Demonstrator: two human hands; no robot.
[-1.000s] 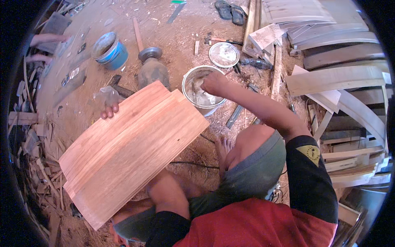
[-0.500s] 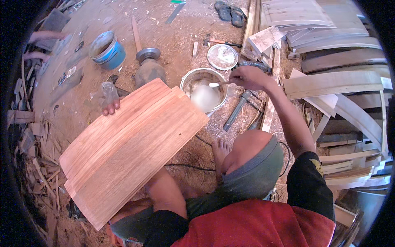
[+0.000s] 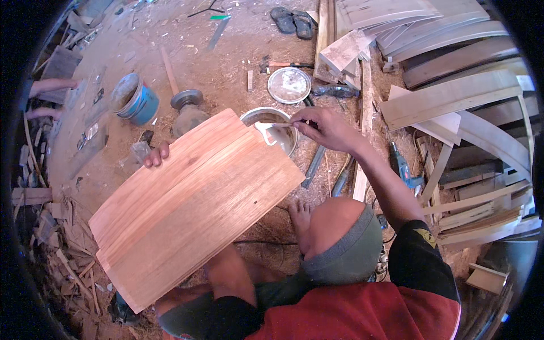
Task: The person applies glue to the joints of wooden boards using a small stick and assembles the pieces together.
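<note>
A broad light-brown wooden panel (image 3: 192, 215) of joined boards lies tilted across my front. My left hand (image 3: 157, 154) grips its far left edge; only the fingertips show, and the rest is behind the wood. My right hand (image 3: 328, 127) pinches a thin stick (image 3: 280, 124) over a white bucket (image 3: 294, 144). Thick white paste (image 3: 262, 128) clings to the stick's tip and hangs in a loop beside the panel's upper right corner. The panel hides the bucket's near left part.
Beyond the bucket lie a round lid (image 3: 289, 85) and a hammer (image 3: 283, 64). A blue bucket (image 3: 144, 105) and a metal pot (image 3: 187, 105) stand left. Curved boards (image 3: 453, 96) and a drill (image 3: 401, 164) are at right. Another person's arms (image 3: 51, 88) reach in at far left.
My right hand has moved left with the stick, bringing the pasted tip close to the panel's corner. The panel appears slightly further right, and the whole view has shifted.
</note>
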